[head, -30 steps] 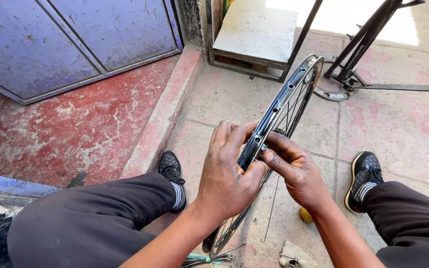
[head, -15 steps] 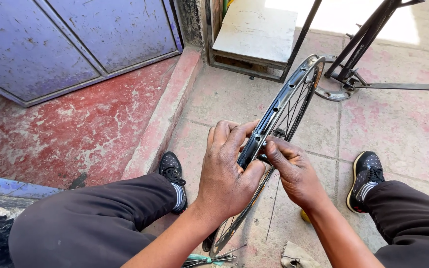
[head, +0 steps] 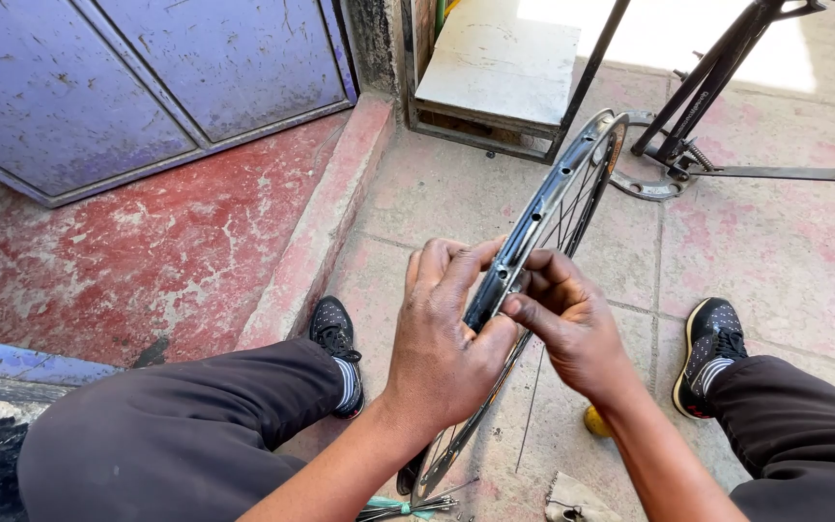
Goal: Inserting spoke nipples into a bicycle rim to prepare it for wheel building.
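- The person sits with legs apart on the paved floor [head: 785, 242], and a bicycle wheel rim [head: 572, 179] stands upright between the knees, its lower edge near the floor and its top leaning away towards a metal stand [head: 717, 72].
- The left hand [head: 446, 338] wraps the rim from the left side, fingers [head: 442, 266] curled over its outer edge and thumb pressed up against the inner side, closed firmly on it.
- The right hand [head: 567, 324] meets the rim from the right, thumb and forefinger pinched together at the rim's inner channel; whatever small part they hold there is too small to make out.
- Thin spokes [head: 572, 208] cross inside the upper part of the rim, and a row of holes shows along its channel.
- Loose spokes and a green-handled tool [head: 393, 506] lie on the floor below the wrists; a small yellow object [head: 596, 422] sits beside the right forearm.
- Judged from the grip, the step in hand is fine work at one spoke hole, the left hand steadying while the right works the fitting.
- The next move seems to call for a steady rim and a small, careful twist or push of the right fingertips, without letting the rim roll.
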